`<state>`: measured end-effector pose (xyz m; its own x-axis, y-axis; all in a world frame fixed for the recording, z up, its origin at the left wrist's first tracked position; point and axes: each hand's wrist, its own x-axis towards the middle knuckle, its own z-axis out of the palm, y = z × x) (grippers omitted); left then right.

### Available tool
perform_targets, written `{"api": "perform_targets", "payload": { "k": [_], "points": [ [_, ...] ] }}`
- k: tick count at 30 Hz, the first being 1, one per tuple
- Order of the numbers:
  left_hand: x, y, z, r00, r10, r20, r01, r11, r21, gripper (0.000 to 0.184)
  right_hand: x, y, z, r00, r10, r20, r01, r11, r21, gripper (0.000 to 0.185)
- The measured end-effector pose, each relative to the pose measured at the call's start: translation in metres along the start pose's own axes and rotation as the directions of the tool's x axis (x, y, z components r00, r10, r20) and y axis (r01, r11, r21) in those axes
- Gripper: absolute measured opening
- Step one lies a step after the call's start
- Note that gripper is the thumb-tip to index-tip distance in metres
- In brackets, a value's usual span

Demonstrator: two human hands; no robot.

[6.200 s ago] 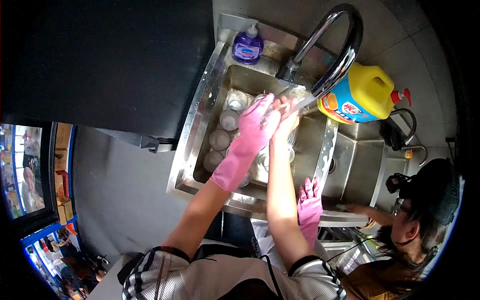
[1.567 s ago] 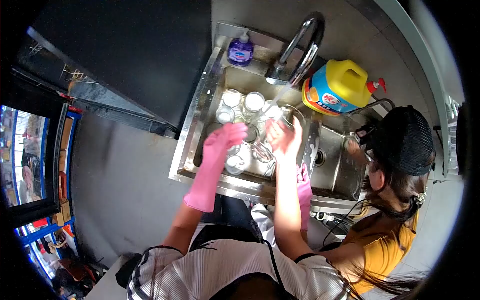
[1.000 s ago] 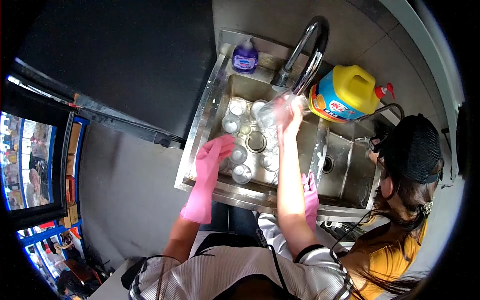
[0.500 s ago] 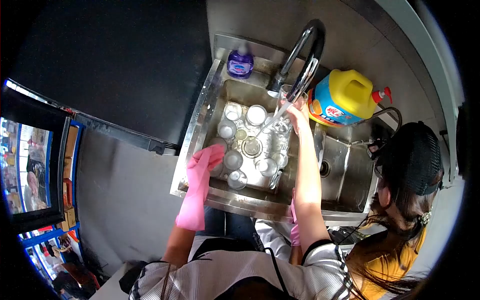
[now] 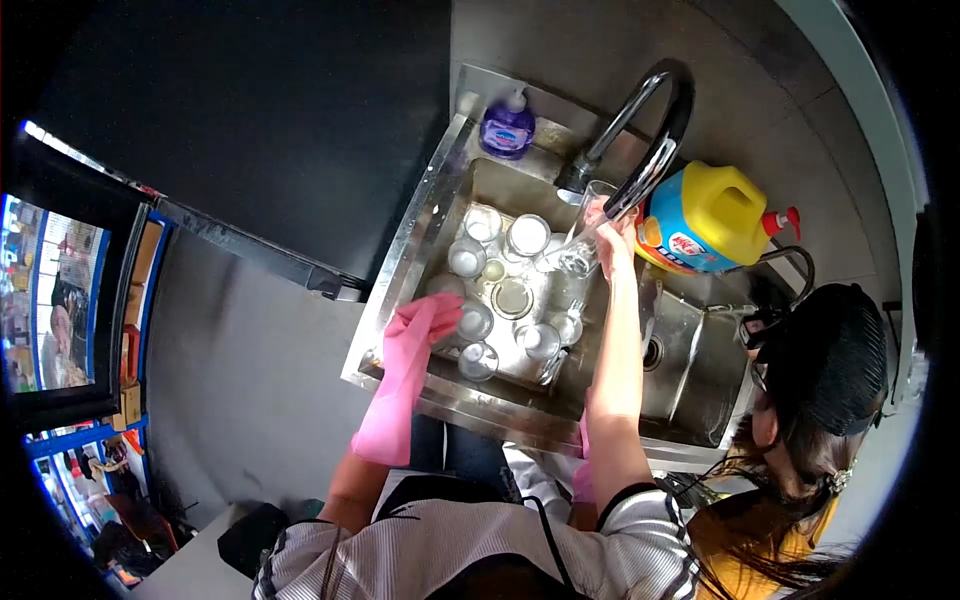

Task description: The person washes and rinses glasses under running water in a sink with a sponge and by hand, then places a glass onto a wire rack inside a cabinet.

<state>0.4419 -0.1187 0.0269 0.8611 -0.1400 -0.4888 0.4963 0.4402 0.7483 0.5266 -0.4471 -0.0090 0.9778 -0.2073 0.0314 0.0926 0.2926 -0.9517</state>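
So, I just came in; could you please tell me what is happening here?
A person is handling glasses at a sink. Their bare right hand holds a clear glass at the mouth of the tap. Their pink-gloved left hand is beside other glasses in the basin; whether it touches one is unclear. Another person is by the second basin.

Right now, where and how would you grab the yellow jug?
By the moulded handle on top, probably from above: its loop leaves an opening for fingers. I'd approach from the side away from the bare right hand, which is close to the yellow jug's labelled side, and avoid the red pump, which sticks out.
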Motion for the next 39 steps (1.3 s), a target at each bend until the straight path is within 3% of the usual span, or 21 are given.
{"api": "perform_targets", "payload": {
  "k": [2, 8, 10, 11, 14, 16, 18, 19, 20, 22, 25, 26, 28, 29, 30, 32, 33, 34, 36, 39],
  "points": [
    [-0.005, 0.007, 0.005, 1.000, -0.021, -0.006, 0.021, 1.000, 0.010, 0.027, 0.002, 0.005, 0.001, 0.998, -0.030, -0.055, 0.036, 0.993, 0.112, 0.038],
    [-0.009, 0.009, 0.004, 1.000, -0.005, 0.006, 0.005, 0.999, 0.042, 0.027, 0.006, 0.015, -0.017, 0.994, -0.028, -0.107, 0.036, 0.996, 0.077, 0.038],
    [-0.013, 0.013, 0.006, 1.000, -0.012, -0.001, 0.012, 0.999, 0.046, 0.026, -0.017, 0.012, -0.007, 0.970, 0.099, -0.223, -0.055, 0.979, 0.196, 0.034],
    [-0.014, 0.014, 0.008, 1.000, -0.010, -0.013, 0.010, 0.999, 0.045, 0.026, -0.031, 0.014, -0.004, 0.967, 0.150, -0.205, -0.086, 0.953, 0.291, 0.036],
    [-0.014, 0.008, 0.004, 0.999, -0.016, -0.038, 0.017, 0.999, 0.035, 0.026, -0.073, 0.026, 0.015, 0.920, 0.345, -0.187, -0.172, 0.782, 0.599, 0.047],
    [-0.014, 0.009, 0.005, 0.999, -0.032, -0.031, 0.033, 0.999, 0.033, 0.026, -0.092, 0.031, 0.033, 0.840, 0.531, -0.109, -0.227, 0.527, 0.819, 0.058],
    [-0.014, 0.009, 0.005, 0.999, -0.024, -0.024, 0.025, 1.000, 0.006, 0.026, -0.104, 0.049, 0.039, 0.803, 0.577, -0.147, -0.209, 0.504, 0.838, 0.057],
    [-0.014, 0.009, 0.005, 1.000, -0.024, -0.009, 0.024, 1.000, 0.008, 0.026, -0.107, 0.047, 0.055, 0.794, 0.540, -0.280, -0.117, 0.586, 0.802, 0.060],
    [-0.015, 0.010, 0.006, 1.000, -0.029, -0.007, 0.029, 1.000, 0.011, 0.026, -0.116, 0.059, 0.042, 0.803, 0.596, 0.017, -0.279, 0.350, 0.894, 0.060],
    [-0.019, 0.016, 0.011, 1.000, -0.023, -0.011, 0.024, 0.999, 0.043, 0.027, -0.115, 0.055, 0.063, 0.707, 0.684, -0.179, -0.133, 0.377, 0.917, 0.061],
    [-0.023, 0.016, 0.011, 1.000, -0.005, -0.006, 0.005, 0.999, 0.044, 0.027, -0.121, 0.048, 0.066, 0.747, 0.657, -0.107, -0.096, 0.266, 0.959, 0.054],
    [-0.025, 0.014, 0.008, 1.000, -0.010, -0.005, 0.011, 0.999, 0.044, 0.027, -0.124, 0.046, 0.068, 0.744, 0.659, -0.111, -0.093, 0.267, 0.959, 0.054],
    [-0.022, 0.013, 0.005, 1.000, -0.021, 0.008, 0.021, 0.999, 0.041, 0.028, -0.122, 0.042, 0.076, 0.587, 0.771, -0.247, -0.038, 0.331, 0.943, 0.055],
    [-0.019, 0.014, 0.006, 1.000, -0.008, 0.008, 0.008, 0.999, 0.037, 0.028, -0.123, 0.052, 0.070, 0.678, 0.699, -0.229, -0.078, 0.377, 0.923, 0.057],
    [-0.021, 0.015, 0.007, 1.000, -0.002, -0.010, 0.003, 0.999, 0.043, 0.028, -0.115, 0.050, 0.074, 0.679, 0.699, -0.223, -0.086, 0.377, 0.922, 0.057],
    [-0.034, 0.010, 0.005, 0.999, -0.029, -0.025, 0.030, 0.998, 0.055, 0.029, -0.116, 0.041, 0.083, 0.458, 0.840, -0.290, -0.072, 0.360, 0.930, 0.056],
    [-0.031, 0.011, 0.006, 0.999, -0.031, -0.020, 0.032, 0.998, 0.046, 0.030, -0.116, 0.042, 0.084, 0.525, 0.795, -0.303, -0.110, 0.417, 0.902, 0.056],
    [-0.029, 0.014, 0.006, 0.999, -0.035, -0.019, 0.036, 0.999, 0.037, 0.031, -0.118, 0.041, 0.083, 0.566, 0.791, -0.232, -0.109, 0.351, 0.930, 0.058],
    [-0.034, 0.017, 0.007, 0.999, -0.040, -0.009, 0.040, 0.998, 0.038, 0.031, -0.123, 0.037, 0.084, 0.623, 0.743, -0.243, -0.206, 0.456, 0.866, 0.058],
    [-0.036, 0.022, 0.012, 0.999, -0.037, 0.037, 0.034, 0.996, 0.080, 0.030, -0.120, 0.019, 0.095, 0.614, 0.745, -0.261, -0.301, 0.526, 0.795, 0.065]
  ]
}}
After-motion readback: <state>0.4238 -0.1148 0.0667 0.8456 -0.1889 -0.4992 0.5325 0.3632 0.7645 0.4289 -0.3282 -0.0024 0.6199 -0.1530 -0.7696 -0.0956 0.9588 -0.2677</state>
